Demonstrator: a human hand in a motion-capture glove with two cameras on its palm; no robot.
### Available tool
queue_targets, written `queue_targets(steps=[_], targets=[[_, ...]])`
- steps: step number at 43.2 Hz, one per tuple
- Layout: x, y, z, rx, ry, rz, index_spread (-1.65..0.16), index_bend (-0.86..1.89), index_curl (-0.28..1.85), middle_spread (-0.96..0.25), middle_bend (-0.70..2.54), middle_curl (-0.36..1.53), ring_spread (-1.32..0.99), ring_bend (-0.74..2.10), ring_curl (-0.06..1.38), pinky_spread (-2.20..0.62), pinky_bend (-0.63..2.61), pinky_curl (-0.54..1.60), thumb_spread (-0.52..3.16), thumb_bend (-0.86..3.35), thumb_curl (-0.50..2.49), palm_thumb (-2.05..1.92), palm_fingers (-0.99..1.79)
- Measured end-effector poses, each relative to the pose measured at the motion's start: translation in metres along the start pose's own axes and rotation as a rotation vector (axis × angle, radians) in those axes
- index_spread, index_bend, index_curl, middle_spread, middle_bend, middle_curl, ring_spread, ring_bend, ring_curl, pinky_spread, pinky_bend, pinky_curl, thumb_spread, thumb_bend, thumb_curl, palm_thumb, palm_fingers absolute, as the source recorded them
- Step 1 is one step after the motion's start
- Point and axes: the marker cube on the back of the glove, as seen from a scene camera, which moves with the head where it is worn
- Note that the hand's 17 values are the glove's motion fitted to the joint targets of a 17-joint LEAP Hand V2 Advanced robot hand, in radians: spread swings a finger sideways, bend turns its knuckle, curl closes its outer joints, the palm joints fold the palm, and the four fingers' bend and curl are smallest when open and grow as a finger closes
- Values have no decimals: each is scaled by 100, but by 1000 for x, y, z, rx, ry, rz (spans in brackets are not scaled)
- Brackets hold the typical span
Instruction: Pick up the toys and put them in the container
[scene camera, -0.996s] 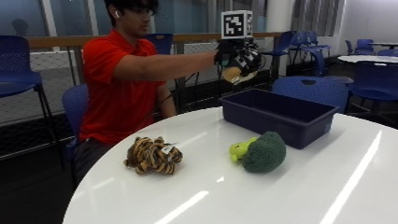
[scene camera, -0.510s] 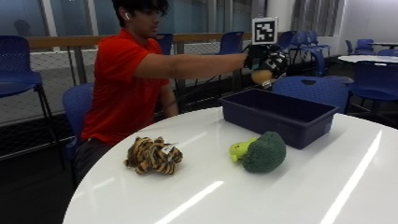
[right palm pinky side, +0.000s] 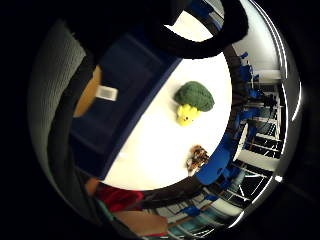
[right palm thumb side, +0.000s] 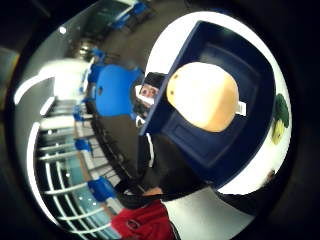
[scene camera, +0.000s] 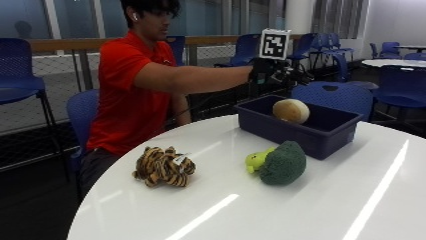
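Gleaming white round table (scene camera: 373, 200) (blue chairs (scene camera: 20, 65) behind)

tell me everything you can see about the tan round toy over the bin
The tan round toy is a plump, pale beige ball-like plush with a soft, smooth-looking surface and a small white tag at one side. In the outside view it sits within the mouth of the dark blue container, just below the gloved right hand, with a clear gap between them; nothing grips it. Whether it already rests on the container's floor cannot be told. In the thumb side palm view it fills the space over the container's interior.
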Motion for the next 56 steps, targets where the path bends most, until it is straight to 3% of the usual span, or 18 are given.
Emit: queue_targets(steps=[12,26,56], targets=[[112,93,6,16,79,163,-35,11,50,-9,13,57,-6,30,38,5,89,34,108,-7,51,-7,-23],[232,188,37,33,0,421,-34,13,40,-5,14,46,-2,18,34,8,79,31,108,-7,38,-8,-18],[324,269,124,-72,-13,620,-34,15,32,-4,14,34,0,15,26,9,70,31,108,-5,28,-5,-18]])
